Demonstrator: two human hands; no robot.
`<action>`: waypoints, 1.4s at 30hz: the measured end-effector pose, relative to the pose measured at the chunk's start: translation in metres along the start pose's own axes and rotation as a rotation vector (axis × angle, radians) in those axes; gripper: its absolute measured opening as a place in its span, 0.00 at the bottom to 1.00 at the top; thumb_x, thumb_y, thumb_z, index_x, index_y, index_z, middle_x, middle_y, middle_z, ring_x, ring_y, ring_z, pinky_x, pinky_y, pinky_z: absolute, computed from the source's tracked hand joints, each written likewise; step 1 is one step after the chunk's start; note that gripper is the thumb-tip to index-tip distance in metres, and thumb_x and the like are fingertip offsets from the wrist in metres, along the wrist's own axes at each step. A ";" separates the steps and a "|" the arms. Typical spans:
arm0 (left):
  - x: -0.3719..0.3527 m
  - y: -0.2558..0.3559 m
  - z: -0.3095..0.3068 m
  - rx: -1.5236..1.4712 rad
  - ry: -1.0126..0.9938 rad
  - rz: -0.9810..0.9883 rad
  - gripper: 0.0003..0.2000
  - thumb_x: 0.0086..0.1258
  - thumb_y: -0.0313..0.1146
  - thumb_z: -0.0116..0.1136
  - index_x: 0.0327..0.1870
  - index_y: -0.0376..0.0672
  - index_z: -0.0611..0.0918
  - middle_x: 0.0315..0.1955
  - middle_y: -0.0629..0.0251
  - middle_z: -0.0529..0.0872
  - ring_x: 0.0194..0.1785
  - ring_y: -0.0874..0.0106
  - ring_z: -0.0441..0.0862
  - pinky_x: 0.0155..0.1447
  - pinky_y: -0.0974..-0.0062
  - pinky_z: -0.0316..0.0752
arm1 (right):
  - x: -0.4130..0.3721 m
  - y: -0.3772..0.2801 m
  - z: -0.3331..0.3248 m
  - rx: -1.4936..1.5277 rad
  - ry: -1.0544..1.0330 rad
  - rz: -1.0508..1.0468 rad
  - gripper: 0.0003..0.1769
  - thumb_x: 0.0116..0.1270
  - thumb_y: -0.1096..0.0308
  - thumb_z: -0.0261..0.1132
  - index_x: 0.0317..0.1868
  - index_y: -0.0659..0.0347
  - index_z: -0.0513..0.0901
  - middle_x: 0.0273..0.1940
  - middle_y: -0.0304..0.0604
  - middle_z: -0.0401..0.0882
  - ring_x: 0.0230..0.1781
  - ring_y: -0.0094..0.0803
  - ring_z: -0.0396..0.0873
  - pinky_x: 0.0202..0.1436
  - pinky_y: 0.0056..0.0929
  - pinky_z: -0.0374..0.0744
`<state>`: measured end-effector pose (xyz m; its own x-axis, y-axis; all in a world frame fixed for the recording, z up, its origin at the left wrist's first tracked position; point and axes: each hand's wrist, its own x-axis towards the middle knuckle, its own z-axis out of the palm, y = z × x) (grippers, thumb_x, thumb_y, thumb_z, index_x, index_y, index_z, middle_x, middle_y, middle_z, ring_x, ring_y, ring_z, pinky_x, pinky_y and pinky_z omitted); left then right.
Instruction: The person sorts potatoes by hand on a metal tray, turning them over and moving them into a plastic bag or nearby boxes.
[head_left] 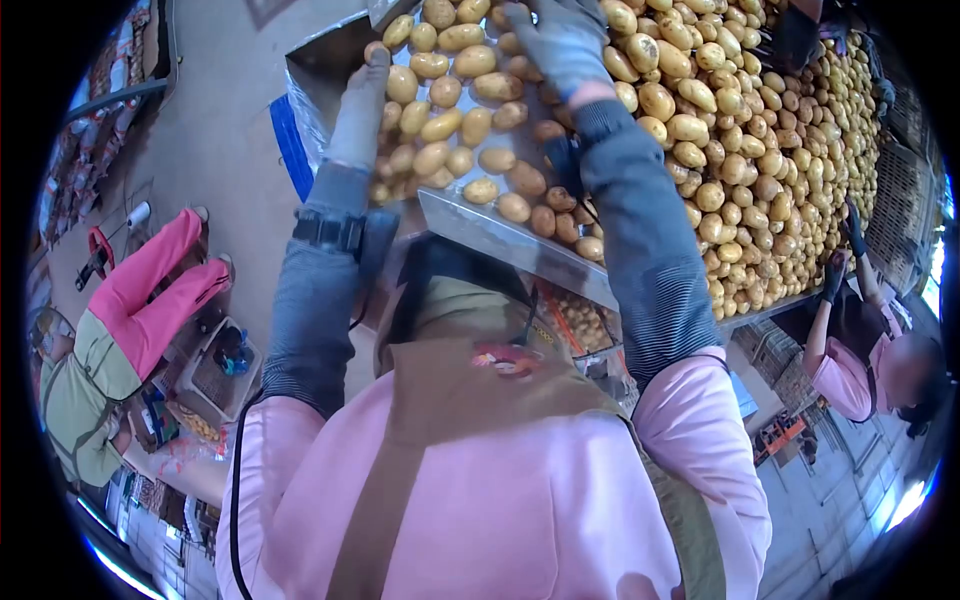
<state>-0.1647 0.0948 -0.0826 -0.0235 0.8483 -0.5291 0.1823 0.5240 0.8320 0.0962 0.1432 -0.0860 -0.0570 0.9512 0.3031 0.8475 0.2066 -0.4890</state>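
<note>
The person's gloved left hand (364, 105) lies along the left side of the potatoes (441, 125) on a metal tray (510, 236); its grip cannot be told. The gloved right hand (562, 42) reaches over them, fingers spread, beside a large potato heap (755, 160).

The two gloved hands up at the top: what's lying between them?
Between the left hand and the right hand lie loose potatoes, spread over a metal tray. The head view shows this.
</note>
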 end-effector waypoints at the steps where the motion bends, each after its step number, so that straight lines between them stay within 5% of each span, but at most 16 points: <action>1: 0.008 -0.001 0.006 -0.053 0.010 0.011 0.36 0.80 0.63 0.46 0.70 0.36 0.74 0.58 0.57 0.82 0.58 0.66 0.77 0.63 0.71 0.73 | -0.001 -0.021 0.013 -0.174 -0.030 0.033 0.32 0.69 0.49 0.61 0.73 0.46 0.74 0.74 0.54 0.68 0.73 0.60 0.63 0.78 0.66 0.51; 2: 0.015 -0.002 0.010 -0.105 0.017 0.022 0.38 0.78 0.66 0.46 0.69 0.36 0.74 0.57 0.58 0.82 0.57 0.68 0.77 0.62 0.72 0.73 | -0.007 -0.044 0.018 -0.350 -0.060 0.069 0.33 0.69 0.49 0.62 0.73 0.46 0.74 0.74 0.53 0.69 0.73 0.61 0.64 0.78 0.66 0.51; 3: 0.021 -0.006 0.012 -0.072 0.027 0.047 0.34 0.79 0.61 0.49 0.67 0.36 0.76 0.55 0.58 0.83 0.58 0.68 0.78 0.61 0.70 0.75 | -0.021 -0.059 -0.002 -0.168 0.008 -0.087 0.26 0.68 0.45 0.64 0.61 0.47 0.82 0.60 0.53 0.76 0.64 0.49 0.73 0.68 0.54 0.69; 6: 0.037 -0.035 0.011 0.226 0.142 -0.056 0.29 0.78 0.52 0.53 0.66 0.34 0.77 0.55 0.58 0.84 0.59 0.68 0.79 0.60 0.70 0.76 | -0.096 -0.076 -0.001 -0.122 -0.262 -0.071 0.35 0.65 0.43 0.68 0.72 0.39 0.75 0.77 0.54 0.62 0.80 0.54 0.55 0.81 0.55 0.55; 11: -0.021 -0.005 -0.010 -0.255 -0.159 0.012 0.26 0.75 0.37 0.60 0.72 0.40 0.74 0.61 0.59 0.81 0.63 0.71 0.78 0.66 0.76 0.73 | -0.198 -0.077 -0.087 -0.219 -0.365 0.266 0.38 0.61 0.47 0.71 0.72 0.43 0.75 0.76 0.51 0.63 0.79 0.55 0.56 0.78 0.63 0.51; 14: -0.028 0.006 -0.007 -0.236 -0.021 -0.119 0.29 0.75 0.39 0.62 0.74 0.39 0.72 0.63 0.57 0.79 0.66 0.70 0.76 0.69 0.74 0.71 | -0.191 -0.088 -0.083 -0.232 -0.336 0.291 0.39 0.61 0.45 0.71 0.72 0.45 0.75 0.77 0.53 0.62 0.79 0.58 0.54 0.79 0.63 0.49; 15: -0.009 -0.013 -0.004 -0.266 -0.061 0.018 0.30 0.74 0.44 0.64 0.74 0.41 0.72 0.60 0.55 0.82 0.63 0.69 0.78 0.66 0.73 0.73 | -0.181 -0.097 -0.079 -0.215 -0.384 0.286 0.40 0.61 0.44 0.71 0.72 0.46 0.75 0.77 0.53 0.61 0.79 0.59 0.53 0.79 0.64 0.48; 18: 0.013 0.006 0.013 0.305 0.084 0.052 0.30 0.73 0.47 0.67 0.71 0.43 0.75 0.55 0.56 0.84 0.57 0.70 0.81 0.62 0.74 0.75 | -0.148 -0.053 -0.025 -0.098 -0.334 -0.045 0.35 0.65 0.44 0.67 0.71 0.47 0.76 0.76 0.49 0.65 0.79 0.57 0.55 0.80 0.66 0.47; 20: 0.031 -0.020 0.003 0.287 0.075 0.119 0.26 0.71 0.43 0.68 0.67 0.44 0.77 0.51 0.60 0.86 0.52 0.73 0.81 0.57 0.75 0.77 | -0.081 -0.040 -0.031 -0.315 -0.317 0.064 0.30 0.68 0.46 0.64 0.68 0.43 0.78 0.76 0.46 0.65 0.79 0.56 0.56 0.80 0.63 0.50; 22: 0.042 -0.022 -0.003 0.293 0.000 0.087 0.25 0.71 0.40 0.68 0.66 0.43 0.78 0.50 0.61 0.86 0.52 0.74 0.81 0.57 0.76 0.77 | -0.036 -0.004 -0.038 -0.739 -0.301 -0.203 0.25 0.70 0.45 0.62 0.65 0.39 0.79 0.78 0.42 0.64 0.79 0.57 0.56 0.78 0.63 0.54; 23: 0.040 -0.026 -0.002 0.200 0.001 0.109 0.26 0.69 0.39 0.67 0.65 0.39 0.78 0.47 0.57 0.87 0.44 0.72 0.83 0.51 0.72 0.80 | -0.025 -0.003 -0.023 -0.527 -0.198 -0.087 0.30 0.69 0.46 0.62 0.69 0.41 0.77 0.76 0.46 0.66 0.77 0.59 0.59 0.78 0.65 0.53; 27: 0.007 0.001 0.029 -0.031 0.096 -0.024 0.31 0.72 0.45 0.67 0.70 0.34 0.74 0.58 0.55 0.82 0.57 0.71 0.79 0.62 0.75 0.75 | -0.057 -0.070 0.010 -0.241 -0.239 -0.027 0.28 0.70 0.39 0.61 0.67 0.36 0.79 0.79 0.39 0.61 0.80 0.60 0.54 0.78 0.68 0.53; 30: 0.009 -0.033 0.034 0.556 0.219 0.356 0.30 0.67 0.47 0.69 0.65 0.37 0.78 0.56 0.50 0.83 0.54 0.63 0.82 0.57 0.67 0.79 | -0.140 -0.088 -0.009 -0.100 -0.273 -0.061 0.35 0.63 0.46 0.69 0.69 0.46 0.77 0.77 0.44 0.63 0.78 0.58 0.56 0.78 0.64 0.54; 32: -0.001 -0.026 0.023 0.381 0.105 0.203 0.27 0.66 0.46 0.69 0.60 0.37 0.81 0.54 0.50 0.83 0.55 0.59 0.82 0.60 0.65 0.78 | -0.154 -0.099 -0.067 -0.238 -0.517 0.136 0.35 0.60 0.48 0.71 0.68 0.45 0.78 0.76 0.46 0.66 0.76 0.57 0.59 0.77 0.63 0.57; 37: -0.004 -0.031 0.008 0.466 0.057 0.305 0.24 0.67 0.44 0.68 0.57 0.37 0.82 0.57 0.48 0.82 0.62 0.54 0.80 0.66 0.60 0.75 | -0.197 -0.080 -0.073 -0.225 -0.345 0.305 0.43 0.59 0.45 0.72 0.76 0.39 0.71 0.74 0.55 0.64 0.78 0.61 0.55 0.77 0.68 0.52; 42: -0.019 -0.037 0.037 0.385 0.112 0.216 0.31 0.67 0.41 0.69 0.70 0.42 0.75 0.56 0.52 0.84 0.63 0.59 0.80 0.68 0.64 0.74 | -0.123 -0.054 -0.032 -0.257 -0.319 -0.151 0.31 0.66 0.48 0.67 0.70 0.39 0.75 0.73 0.44 0.68 0.76 0.47 0.62 0.76 0.69 0.54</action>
<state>-0.1342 0.0567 -0.1095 -0.0474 0.9491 -0.3113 0.5464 0.2855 0.7873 0.0741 0.0080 -0.0709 -0.3162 0.9462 0.0680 0.9186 0.3233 -0.2271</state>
